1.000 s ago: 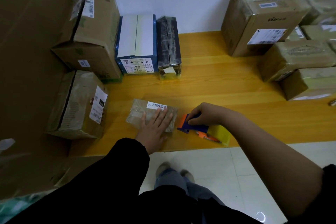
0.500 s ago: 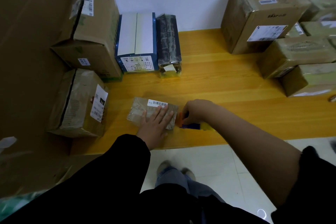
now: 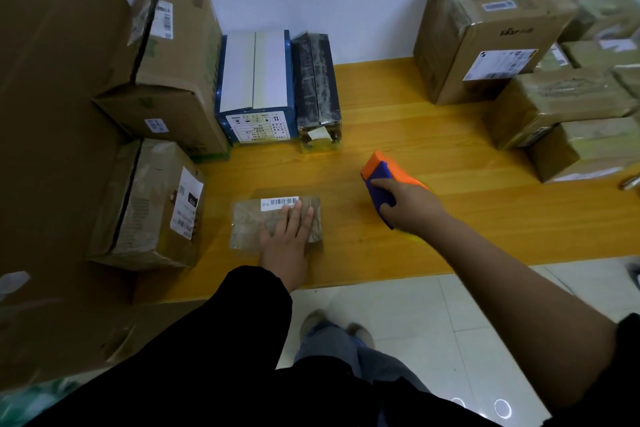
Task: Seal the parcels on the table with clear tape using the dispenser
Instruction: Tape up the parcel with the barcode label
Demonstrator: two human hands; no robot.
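near the front edge of the table, the left hand presses flat, fingers straight, on the small parcel; the right hand grips the tape dispenser, raised well apart to its right.

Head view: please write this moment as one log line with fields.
left hand: flat on small parcel | right hand: grips tape dispenser, apart from parcel, to its right | surface: wooden table

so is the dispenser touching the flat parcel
No, the dispenser in the right hand is well apart from the parcel, off to its right.
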